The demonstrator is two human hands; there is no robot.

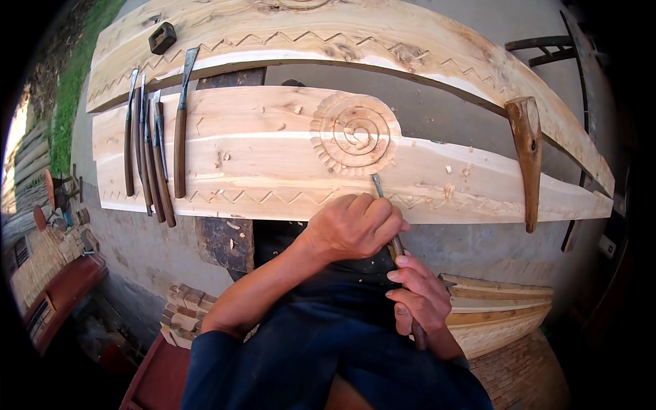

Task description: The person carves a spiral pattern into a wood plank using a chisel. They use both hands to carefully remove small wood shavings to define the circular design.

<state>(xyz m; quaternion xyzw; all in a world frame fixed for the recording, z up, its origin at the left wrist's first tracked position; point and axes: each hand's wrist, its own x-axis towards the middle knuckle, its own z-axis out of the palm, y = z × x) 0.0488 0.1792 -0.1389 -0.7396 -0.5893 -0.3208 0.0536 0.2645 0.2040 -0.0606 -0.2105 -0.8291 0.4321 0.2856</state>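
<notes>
My left hand [352, 225] is closed round the shaft of a wood chisel [377, 186], close above the wood. Lower down, my right hand [422, 290] grips the chisel's brown wooden handle. The metal tip meets the pale board [273, 164] at the lower right rim of a carved spiral [357, 133] with a scalloped border. A zigzag line is cut along the board's near edge, partly behind my left hand. Small wood chips lie about on the board.
Several chisels [181, 137] lie across the board's left end. A wooden mallet [526, 160] rests across its right part. Beyond is a second carved board [307, 48] bearing a small black box-shaped tool [162, 38]. Stacked wood blocks [184, 311] stand at lower left.
</notes>
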